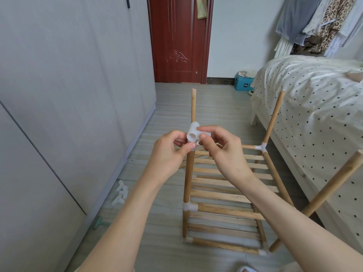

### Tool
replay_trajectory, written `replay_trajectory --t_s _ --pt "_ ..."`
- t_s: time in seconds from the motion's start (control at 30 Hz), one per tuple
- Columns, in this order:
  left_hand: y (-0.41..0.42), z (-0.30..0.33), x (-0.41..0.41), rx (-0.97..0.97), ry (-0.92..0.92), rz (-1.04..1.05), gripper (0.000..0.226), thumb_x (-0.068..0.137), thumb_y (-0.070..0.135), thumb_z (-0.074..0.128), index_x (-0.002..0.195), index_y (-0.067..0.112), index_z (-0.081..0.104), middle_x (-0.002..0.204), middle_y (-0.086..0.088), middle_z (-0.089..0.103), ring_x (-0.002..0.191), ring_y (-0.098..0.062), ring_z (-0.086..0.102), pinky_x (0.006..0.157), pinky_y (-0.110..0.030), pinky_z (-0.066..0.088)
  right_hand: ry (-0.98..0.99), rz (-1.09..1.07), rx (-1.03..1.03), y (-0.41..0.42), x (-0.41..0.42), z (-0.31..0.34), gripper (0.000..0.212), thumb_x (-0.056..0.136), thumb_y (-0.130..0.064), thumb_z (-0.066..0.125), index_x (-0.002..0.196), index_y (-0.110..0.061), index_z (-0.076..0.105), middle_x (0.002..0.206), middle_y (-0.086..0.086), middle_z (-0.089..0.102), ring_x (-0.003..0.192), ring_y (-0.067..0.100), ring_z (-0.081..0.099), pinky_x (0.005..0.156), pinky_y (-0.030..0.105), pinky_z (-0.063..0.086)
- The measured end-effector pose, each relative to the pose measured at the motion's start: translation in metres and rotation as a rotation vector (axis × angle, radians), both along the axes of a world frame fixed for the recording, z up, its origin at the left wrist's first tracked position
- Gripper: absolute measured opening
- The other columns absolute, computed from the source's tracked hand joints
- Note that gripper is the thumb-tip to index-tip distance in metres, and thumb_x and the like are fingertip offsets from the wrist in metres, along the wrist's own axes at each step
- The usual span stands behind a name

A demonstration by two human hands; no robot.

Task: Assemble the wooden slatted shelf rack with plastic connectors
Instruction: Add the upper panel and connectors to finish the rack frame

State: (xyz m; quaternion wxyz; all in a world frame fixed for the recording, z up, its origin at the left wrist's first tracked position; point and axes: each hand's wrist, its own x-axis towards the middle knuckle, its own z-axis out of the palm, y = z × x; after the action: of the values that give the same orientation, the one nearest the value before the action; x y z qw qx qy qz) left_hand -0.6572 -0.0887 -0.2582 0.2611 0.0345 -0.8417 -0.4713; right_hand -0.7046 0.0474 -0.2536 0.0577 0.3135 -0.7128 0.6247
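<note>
A: Wooden slatted shelf rack (225,195), pale timber with round poles and flat slats, is listed as standing on the grey tiled floor (169,107), between the grey wardrobe front (74,95) and the bed. Part-built: two slatted tiers are seen joined by white plastic corner connectors (189,206).

B: Hands?

A: A white translucent plastic multi-way connector (193,135) is held at mid-height on the near-left upright wooden pole (189,173), whose bare top end rises above it. It is pinched by the left hand (169,154), thumb and fingers curled against its left and lower side. It is gripped from the right by the right hand (224,152), thumb laid on its front, fingers curled behind.

B: Writing or labels?

A: A blue box (242,83) by the far wall carries a dark label; its print is too small to be read. No other text can be made out.

B: Surroundings and obstructions?

A: Spare white plastic connectors (120,193) are piled on the floor beside the wardrobe. A pale green tool (100,222) lies nearer along the same edge. A dark red panelled door (178,40) is shut at the far end. A bed with cream black-dotted bedding (306,107) stands just beside the rack's right side. Hanging clothes (318,24), one leopard-patterned, are noted above it. Part of the upper slats is hidden by the forearms.
</note>
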Motion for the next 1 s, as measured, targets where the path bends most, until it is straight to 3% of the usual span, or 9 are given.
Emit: replay_trajectory --t_s 0.1,0.2,0.4,0.53,0.6,0.63,0.7,0.83,1.0 --pt "-0.001 -0.002 0.001 0.009 0.014 -0.014 0.016 0.082 0.015 0.07 0.08 0.028 0.061 0.074 0.018 0.062 0.073 0.013 0.054 0.062 -0.001 0.034 0.016 0.017 -0.014 0.001 0.001 -0.001 0.023 0.091 -0.013 0.058 0.091 -0.036 0.062 0.081 0.01 0.066 0.08 0.031 0.06 0.074 0.039 0.051" --pt "-0.001 -0.004 -0.001 0.008 0.014 -0.018 0.017 0.082 0.015 0.069 0.08 0.029 0.06 0.076 0.017 0.061 0.074 0.013 0.054 0.062 -0.001 0.035 0.03 0.035 -0.008 0.003 0.0 -0.003 0.023 0.091 -0.014 0.058 0.093 -0.037 0.061 0.084 0.01 0.067 0.083 0.03 0.062 0.078 0.04 0.052" --pt "-0.001 -0.01 -0.002 -0.009 0.012 -0.005 0.012 0.084 0.018 0.068 0.089 0.025 0.06 0.083 0.017 0.061 0.079 0.012 0.053 0.069 -0.002 0.036 0.099 0.039 0.06 0.007 -0.005 -0.014 0.031 0.096 -0.021 0.05 0.123 -0.037 0.05 0.091 -0.013 0.063 0.081 0.011 0.06 0.076 0.02 0.049" --pt "-0.012 -0.017 0.003 -0.23 -0.343 -0.082 0.033 0.082 0.027 0.07 0.113 0.022 0.059 0.112 0.011 0.059 0.107 -0.004 0.049 0.098 -0.026 0.037 0.023 0.024 0.301 0.017 -0.004 -0.028 0.055 0.096 -0.039 0.042 0.145 -0.035 0.018 0.094 -0.017 0.058 0.081 0.002 0.058 0.069 0.011 0.047" --pt "-0.022 -0.024 0.009 -0.311 -0.641 -0.144 0.058 0.083 0.03 0.069 0.134 0.017 0.046 0.136 0.001 0.05 0.123 -0.011 0.044 0.105 -0.029 0.031 -0.056 -0.008 0.576 0.025 -0.009 -0.034 0.045 0.096 -0.041 0.042 0.138 -0.024 0.042 0.102 -0.011 0.061 0.092 0.004 0.059 0.078 0.017 0.045" --pt "-0.028 -0.027 0.013 -0.351 -0.777 -0.175 0.064 0.084 0.032 0.068 0.139 0.015 0.04 0.142 -0.001 0.045 0.128 -0.014 0.042 0.106 -0.028 0.03 -0.082 0.005 0.759 0.03 -0.011 -0.037 0.033 0.097 -0.04 0.042 0.119 -0.02 0.057 0.098 -0.004 0.062 0.093 0.013 0.059 0.08 0.024 0.045" --pt "-0.04 -0.034 0.021 -0.415 -0.966 -0.211 0.067 0.086 0.034 0.066 0.142 0.014 0.036 0.145 -0.005 0.042 0.13 -0.017 0.042 0.107 -0.026 0.031 -0.171 0.12 1.048 0.035 -0.007 -0.041 0.027 0.098 -0.038 0.042 0.096 -0.019 0.061 0.088 0.0 0.063 0.085 0.016 0.058 0.077 0.027 0.044" --pt "-0.065 -0.041 0.034 -0.343 -0.958 -0.164 0.059 0.088 0.034 0.063 0.138 0.013 0.042 0.138 -0.008 0.048 0.123 -0.019 0.049 0.102 -0.024 0.036 -0.336 0.359 1.17 0.017 0.014 -0.046 0.033 0.099 -0.036 0.041 0.118 -0.015 0.058 0.091 -0.001 0.066 0.077 0.009 0.06 0.072 0.024 0.048" --pt "-0.095 -0.056 0.045 -0.263 -0.901 -0.131 0.05 0.09 0.037 0.058 0.134 0.014 0.048 0.135 -0.008 0.052 0.121 -0.018 0.051 0.1 -0.027 0.041 -0.338 0.485 1.131 -0.034 0.042 -0.053 0.038 0.099 -0.034 0.039 0.131 -0.016 0.048 0.103 0.001 0.065 0.09 0.013 0.063 0.084 0.029 0.05"
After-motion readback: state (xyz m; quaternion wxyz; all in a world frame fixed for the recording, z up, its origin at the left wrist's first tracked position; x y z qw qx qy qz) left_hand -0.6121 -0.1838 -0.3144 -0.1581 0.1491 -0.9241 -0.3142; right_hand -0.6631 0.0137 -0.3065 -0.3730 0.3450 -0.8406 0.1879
